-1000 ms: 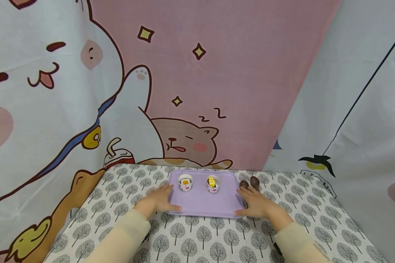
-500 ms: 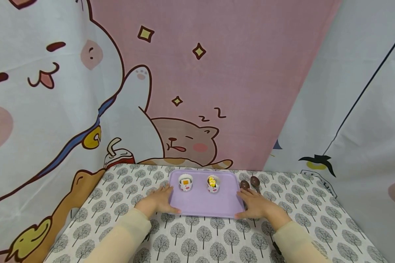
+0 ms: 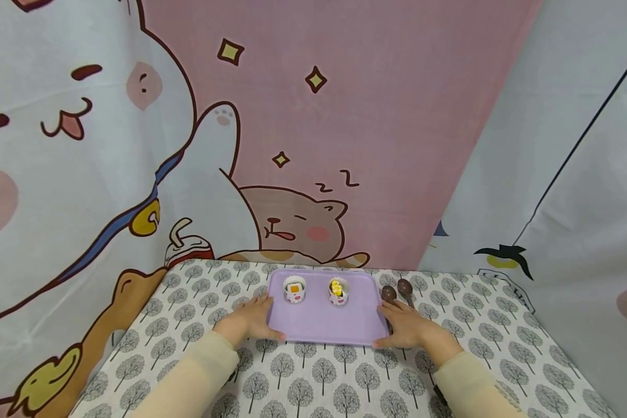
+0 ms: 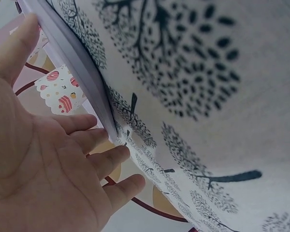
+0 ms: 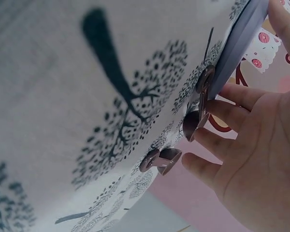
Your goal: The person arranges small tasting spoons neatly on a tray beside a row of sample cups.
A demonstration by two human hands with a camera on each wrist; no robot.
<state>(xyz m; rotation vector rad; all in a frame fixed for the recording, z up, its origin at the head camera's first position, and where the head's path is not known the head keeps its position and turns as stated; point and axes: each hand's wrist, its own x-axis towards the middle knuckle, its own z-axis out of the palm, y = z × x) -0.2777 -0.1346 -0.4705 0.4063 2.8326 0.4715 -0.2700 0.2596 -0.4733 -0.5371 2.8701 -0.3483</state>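
A lilac rectangular tray (image 3: 326,325) lies flat on the table. On its far half stand two small patterned paper cups: the left cup (image 3: 295,297) holds a white piece with an orange square, the right cup (image 3: 338,299) holds yellow bits. My left hand (image 3: 251,319) rests at the tray's left edge, thumb at the near corner, fingers extended along the side. At the right edge my right hand (image 3: 404,324) lies likewise. Past its fingertips, on the cloth, are two brown spoons; the nearer spoon (image 3: 389,293) is partly hidden by the hand, the other spoon (image 3: 405,287) lies beside it.
A white tablecloth (image 3: 324,383) printed with grey trees covers the table. Behind it hangs a pink and white cartoon curtain (image 3: 397,145), close to the table's far edge.
The right hand has shifted slightly, and its fingers now cover less of the spoons. The left thumb has slid a little at the tray's near corner. Tray and cups look almost unmoved.
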